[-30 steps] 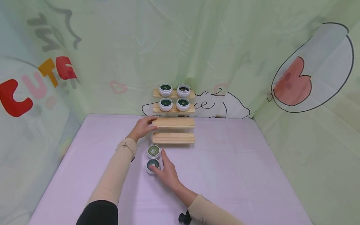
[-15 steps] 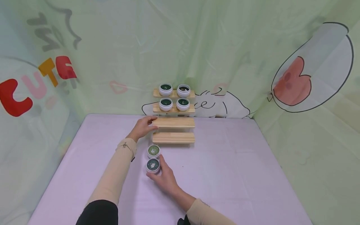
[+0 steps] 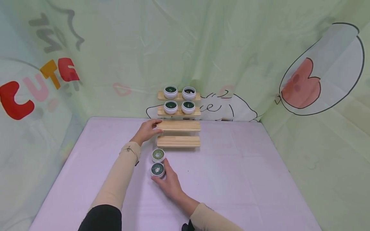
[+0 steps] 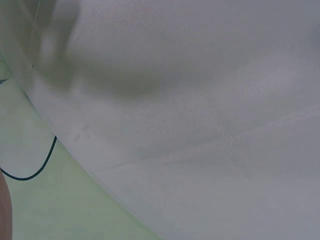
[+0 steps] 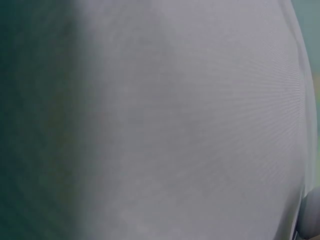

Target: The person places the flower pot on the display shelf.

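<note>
In the head view my left hand (image 3: pixel 145 131) grips the left end of a tiered wooden display rack (image 3: pixel 180 126), fingers behind the third step and thumb at its front. Lower down, my right hand (image 3: pixel 171 183) holds a small round white jar with dark teal contents and a pale fleck (image 3: pixel 157 169), thumb at its near side and fingers along its right. Right behind it stands a similar jar with lighter green contents (image 3: pixel 158 154), in front of the rack's left end. Neither wrist view shows the jars or the rack clearly.
On the rack's two upper steps stand several white jars with dark contents, one of them at the front left (image 3: pixel 171 107). The rack's lowest step (image 3: pixel 178 141) is bare wood. A pale lilac cloth (image 3: pixel 231 179) covers the table, with printed green curtains (image 3: pixel 245 57) around it.
My right thumb has moved off the top of the nearer jar to its near side, and the fingers have drawn back alongside it. My left hand keeps its place on the rack.
</note>
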A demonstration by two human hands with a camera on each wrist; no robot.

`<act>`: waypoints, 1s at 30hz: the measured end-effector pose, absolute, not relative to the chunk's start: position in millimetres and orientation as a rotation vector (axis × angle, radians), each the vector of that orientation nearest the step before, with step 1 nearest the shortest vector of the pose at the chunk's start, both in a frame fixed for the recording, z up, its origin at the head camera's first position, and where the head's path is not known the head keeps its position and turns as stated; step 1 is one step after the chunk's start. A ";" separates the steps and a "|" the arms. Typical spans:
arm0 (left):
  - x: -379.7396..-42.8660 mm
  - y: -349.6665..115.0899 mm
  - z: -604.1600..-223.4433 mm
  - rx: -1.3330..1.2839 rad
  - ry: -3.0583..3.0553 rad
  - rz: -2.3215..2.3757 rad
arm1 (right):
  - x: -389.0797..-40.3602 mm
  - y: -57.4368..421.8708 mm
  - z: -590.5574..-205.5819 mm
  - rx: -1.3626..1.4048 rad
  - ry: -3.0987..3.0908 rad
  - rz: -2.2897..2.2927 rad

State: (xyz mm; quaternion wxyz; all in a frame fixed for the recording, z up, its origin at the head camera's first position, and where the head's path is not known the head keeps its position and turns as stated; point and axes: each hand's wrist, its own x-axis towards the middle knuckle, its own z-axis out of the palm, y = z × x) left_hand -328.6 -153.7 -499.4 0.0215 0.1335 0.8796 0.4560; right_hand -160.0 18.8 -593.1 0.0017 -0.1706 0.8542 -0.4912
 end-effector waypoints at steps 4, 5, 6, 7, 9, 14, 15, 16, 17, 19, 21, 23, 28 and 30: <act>-328.3 -152.9 -499.2 0.412 2.726 1.414 | -160.9 16.7 -591.9 -0.491 2.683 -1.533; -328.2 -152.7 -499.0 0.416 2.726 1.417 | -161.1 16.1 -591.6 -0.483 2.682 -1.537; -328.0 -152.5 -498.8 0.419 2.726 1.417 | -161.2 15.7 -591.4 -0.476 2.683 -1.538; -327.9 -152.3 -498.8 0.420 2.727 1.417 | -161.4 15.3 -591.2 -0.472 2.680 -1.544; -327.7 -152.0 -498.6 0.424 2.732 1.414 | -161.8 14.8 -590.9 -0.468 2.677 -1.552; -327.8 -151.6 -499.0 0.434 2.736 1.411 | -162.0 14.9 -590.9 -0.472 2.676 -1.549; -328.1 -151.8 -499.6 0.438 2.736 1.412 | -161.8 15.1 -590.1 -0.476 2.675 -1.547; -328.5 -152.0 -500.0 0.440 2.736 1.415 | -161.6 15.6 -589.3 -0.482 2.676 -1.543; -329.1 -152.3 -500.9 0.443 2.737 1.418 | -161.4 16.0 -588.5 -0.489 2.680 -1.535; -329.1 -152.8 -501.0 0.444 2.736 1.421 | -160.6 17.3 -585.5 -0.502 2.680 -1.535; -327.5 -152.6 -499.7 0.446 2.736 1.423 | -159.9 18.9 -582.6 -0.516 2.683 -1.526; -327.1 -152.6 -499.5 0.448 2.734 1.422 | -159.5 20.5 -580.0 -0.526 2.696 -1.520; -330.9 -154.3 -503.9 0.463 2.743 1.414 | -162.8 27.5 -574.9 -0.524 2.732 -1.497; -331.5 -155.1 -504.3 0.467 2.751 1.411 | -164.7 31.4 -572.0 -0.510 2.738 -1.491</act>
